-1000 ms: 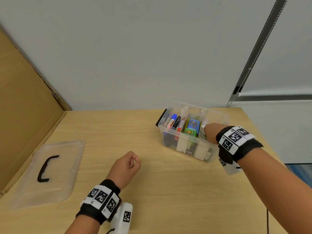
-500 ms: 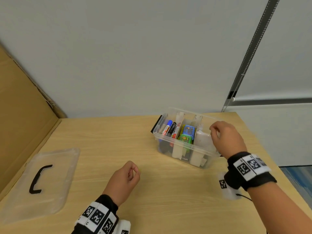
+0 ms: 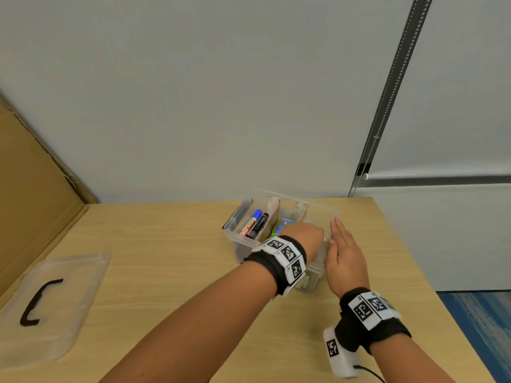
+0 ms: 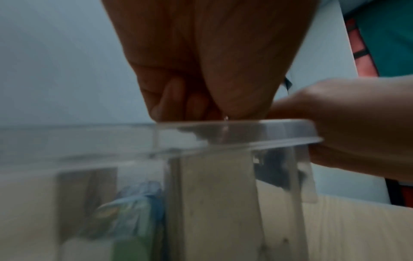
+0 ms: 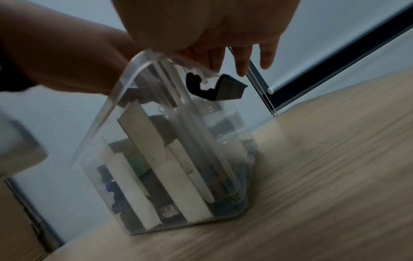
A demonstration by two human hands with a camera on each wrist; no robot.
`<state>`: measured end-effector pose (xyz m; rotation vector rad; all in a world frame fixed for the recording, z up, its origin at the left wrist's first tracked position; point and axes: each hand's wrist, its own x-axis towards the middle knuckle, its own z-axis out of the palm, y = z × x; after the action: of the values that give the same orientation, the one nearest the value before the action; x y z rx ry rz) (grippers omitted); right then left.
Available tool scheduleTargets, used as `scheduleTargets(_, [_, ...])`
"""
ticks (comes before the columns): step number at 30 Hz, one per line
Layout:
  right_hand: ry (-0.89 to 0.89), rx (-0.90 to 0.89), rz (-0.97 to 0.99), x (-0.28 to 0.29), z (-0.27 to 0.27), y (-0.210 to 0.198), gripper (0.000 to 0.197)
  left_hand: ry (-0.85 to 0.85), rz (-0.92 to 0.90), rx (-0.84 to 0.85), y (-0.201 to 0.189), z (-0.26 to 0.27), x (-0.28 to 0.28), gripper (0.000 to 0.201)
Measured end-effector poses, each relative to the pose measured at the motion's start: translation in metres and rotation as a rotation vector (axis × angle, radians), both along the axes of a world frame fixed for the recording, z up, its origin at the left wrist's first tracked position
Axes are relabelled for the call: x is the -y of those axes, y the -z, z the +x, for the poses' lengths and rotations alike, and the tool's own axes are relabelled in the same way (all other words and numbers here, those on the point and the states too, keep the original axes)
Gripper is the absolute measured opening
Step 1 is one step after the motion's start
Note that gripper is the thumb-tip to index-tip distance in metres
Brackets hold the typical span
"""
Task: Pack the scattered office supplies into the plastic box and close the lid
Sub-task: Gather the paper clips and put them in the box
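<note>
The clear plastic box (image 3: 240, 240) stands on the wooden table, divided into compartments. Markers (image 3: 255, 223) lie in its left compartment, with blue and green items in the middle. My left hand (image 3: 318, 233) hovers over the right compartment with its fingers curled. In the left wrist view its fingertips (image 4: 214, 113) pinch a tiny shiny item (image 4: 226, 118) just above the box rim (image 4: 290, 139); I cannot tell what the item is. My right hand (image 3: 336, 236) lies flat against the box's right end, fingers straight (image 5: 234, 58), beside a black latch (image 5: 214, 88).
The clear lid (image 3: 72, 294) with its black handle (image 3: 38, 302) lies flat at the table's left front. A cardboard sheet (image 3: 33, 189) leans along the left side. The table's right edge (image 3: 401, 258) runs close to the box. A wall stands behind.
My left hand has moved from the middle of the table to above the box. My right hand has left the box top and now lies flat on its right end.
</note>
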<state>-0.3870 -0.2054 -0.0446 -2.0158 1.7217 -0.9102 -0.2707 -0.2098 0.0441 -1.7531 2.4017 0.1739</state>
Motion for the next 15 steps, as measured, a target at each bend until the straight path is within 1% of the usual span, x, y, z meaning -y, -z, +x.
scheduleTargets(3, [0.018,0.0,0.02,-0.003,0.002,-0.003,0.061,0.023,0.167,0.094,0.005,-0.008,0.016,0.01])
scheduleTargets(5, [0.019,0.01,0.031,-0.004,0.003,-0.005,0.062,0.012,0.24,0.132,0.008,-0.01,0.022,0.028])
scheduleTargets(6, [0.015,0.013,0.036,-0.005,0.002,-0.007,0.063,0.001,0.258,0.132,0.008,-0.011,0.023,0.034])
scheduleTargets(7, [0.012,0.01,0.039,-0.005,0.002,-0.008,0.062,-0.008,0.247,0.112,0.008,-0.009,0.022,0.034])
scheduleTargets(8, [0.005,-0.002,0.041,-0.005,0.001,-0.009,0.06,-0.023,0.219,0.07,0.006,-0.006,0.018,0.029])
scheduleTargets(9, [-0.002,-0.024,0.043,-0.004,0.0,-0.009,0.056,-0.032,0.182,-0.006,0.005,-0.001,0.013,0.023])
scheduleTargets(10, [-0.008,-0.051,0.046,-0.004,-0.001,-0.01,0.053,-0.035,0.132,-0.108,0.003,0.005,0.005,0.021])
scheduleTargets(13, [-0.014,-0.119,0.055,-0.003,-0.003,-0.012,0.051,-0.041,-0.069,-0.37,0.001,0.031,-0.026,0.027])
scheduleTargets(15, [-0.006,-0.161,0.07,-0.004,-0.003,-0.016,0.05,-0.091,-0.184,-0.509,0.002,0.057,-0.05,0.024])
